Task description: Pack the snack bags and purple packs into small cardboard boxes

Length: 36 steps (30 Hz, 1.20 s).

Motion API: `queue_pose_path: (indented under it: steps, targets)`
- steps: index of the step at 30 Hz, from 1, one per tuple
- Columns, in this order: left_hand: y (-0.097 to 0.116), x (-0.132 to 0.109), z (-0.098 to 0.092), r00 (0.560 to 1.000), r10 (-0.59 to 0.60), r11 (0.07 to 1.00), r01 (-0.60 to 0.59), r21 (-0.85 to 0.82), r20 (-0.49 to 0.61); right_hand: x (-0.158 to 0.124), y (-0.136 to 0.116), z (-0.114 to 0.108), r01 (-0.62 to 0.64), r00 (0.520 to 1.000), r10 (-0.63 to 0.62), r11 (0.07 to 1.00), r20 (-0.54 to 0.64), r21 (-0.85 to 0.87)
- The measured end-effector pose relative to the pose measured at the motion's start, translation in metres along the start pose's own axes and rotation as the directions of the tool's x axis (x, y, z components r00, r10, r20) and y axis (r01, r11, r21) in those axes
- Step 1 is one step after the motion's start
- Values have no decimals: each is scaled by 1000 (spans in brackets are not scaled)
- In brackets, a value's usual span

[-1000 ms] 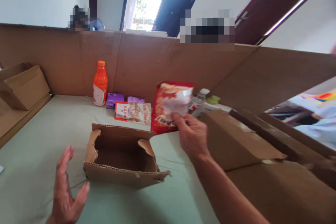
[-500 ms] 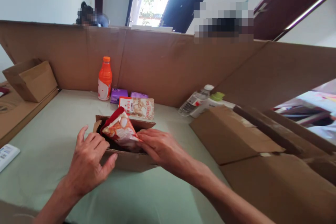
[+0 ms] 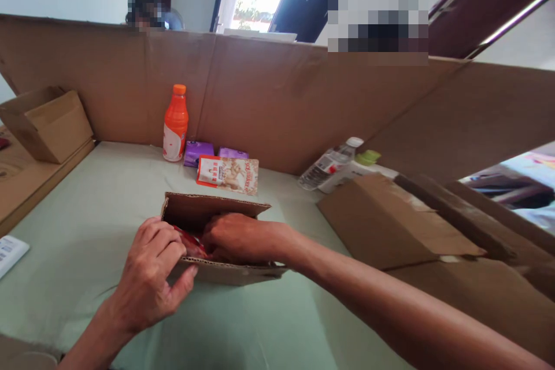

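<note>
A small open cardboard box stands on the pale green tabletop in front of me. My left hand grips its near left corner, fingers over the rim and thumb outside the near wall. Down inside the box lies a red snack bag, mostly hidden by the walls and my hands. My right hand reaches in over the right end, its curled fingers on the bag; the fingertips are partly out of sight. Behind the box lies a flat red-and-beige snack pouch.
An orange drink bottle and purple packets stand before a tall cardboard partition. A clear bottle and a white bottle with green cap lean at right, beside larger boxes. Another small box sits at left.
The snack bag, which stuck up above the rim, has gone down into the box. My right hand has moved left and down inside with it; my left hand stays at the box's corner.
</note>
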<state>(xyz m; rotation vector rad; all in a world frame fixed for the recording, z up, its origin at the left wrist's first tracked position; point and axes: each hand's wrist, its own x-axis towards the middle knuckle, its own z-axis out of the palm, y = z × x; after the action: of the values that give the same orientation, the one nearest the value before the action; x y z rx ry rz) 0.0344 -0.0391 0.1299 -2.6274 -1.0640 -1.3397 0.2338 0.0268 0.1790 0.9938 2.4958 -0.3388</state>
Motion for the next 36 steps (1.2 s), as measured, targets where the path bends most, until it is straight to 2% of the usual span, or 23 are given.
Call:
queue_pose_path:
  steps: [4, 7, 8, 9, 11, 12, 13, 14, 17, 18, 19, 20, 21, 24, 25, 26, 27, 30, 31, 36]
  targets:
    - [-3, -3, 2, 1000, 24, 1000, -24, -13, -3, -18, 13, 11, -40, 995, 36, 998, -97, -42]
    - [-5, -8, 4, 999, 30, 999, -30, -22, -11, -44, 21, 20, -79, 953, 51, 993, -299, -82]
    - [-5, -11, 4, 999, 23, 1000, -23, -7, -27, -53, 23, 24, -73, 912, 37, 995, -407, -72]
    - [-5, -14, 4, 999, 7, 1000, -6, 19, -49, -63, 25, 29, -70, 847, 32, 996, -531, -51]
    - [-5, -20, 4, 994, -54, 995, 61, 76, -95, -81, 26, 41, -89, 663, 84, 996, -744, 33]
    - [-5, -23, 4, 990, -93, 991, 102, 85, -107, -89, 26, 47, -94, 587, 131, 991, -799, 93]
    - [-5, -26, 5, 985, -135, 987, 143, 75, -103, -94, 26, 55, -89, 552, 178, 984, -814, 154]
    - [-6, -28, 5, 981, -175, 983, 179, 50, -86, -97, 25, 62, -68, 565, 210, 976, -798, 208]
    - [-8, -30, 8, 971, -240, 971, 240, -18, -9, -97, 21, 79, 49, 728, 182, 948, -661, 315]
    - [-9, -30, 9, 968, -252, 967, 252, -28, 9, -95, 20, 83, 76, 759, 165, 938, -630, 337]
    - [-10, -29, 9, 963, -268, 963, 268, -36, 23, -93, 20, 86, 95, 765, 157, 932, -625, 350]
    - [-11, -27, 9, 958, -283, 958, 284, -46, 37, -91, 22, 88, 102, 748, 166, 928, -642, 358]
    - [-12, -26, 8, 953, -300, 952, 303, -52, 52, -89, 24, 89, 97, 709, 190, 928, -680, 361]
    - [-13, -22, 6, 939, -337, 941, 339, -17, 71, -85, 36, 87, 16, 528, 277, 942, -802, 336]
    - [-13, -21, 6, 940, -337, 941, 337, 10, 54, -83, 39, 86, -25, 488, 296, 945, -821, 326]
    - [-13, -20, 7, 943, -332, 943, 331, 42, 25, -81, 42, 86, -55, 476, 301, 948, -826, 314]
    - [-13, -19, 8, 946, -324, 943, 323, 74, -9, -78, 44, 86, -60, 496, 286, 953, -820, 296]
    - [-15, -16, 14, 952, -296, 940, 304, 155, -72, -70, 43, 92, 21, 631, 186, 966, -753, 256]
    - [-16, -15, 17, 954, -292, 939, 298, 169, -60, -68, 42, 95, 46, 659, 157, 968, -735, 249]
    - [-29, -15, 24, 970, -208, 977, 199, 80, 122, -65, 32, 105, 30, 679, 146, 974, -719, 226]
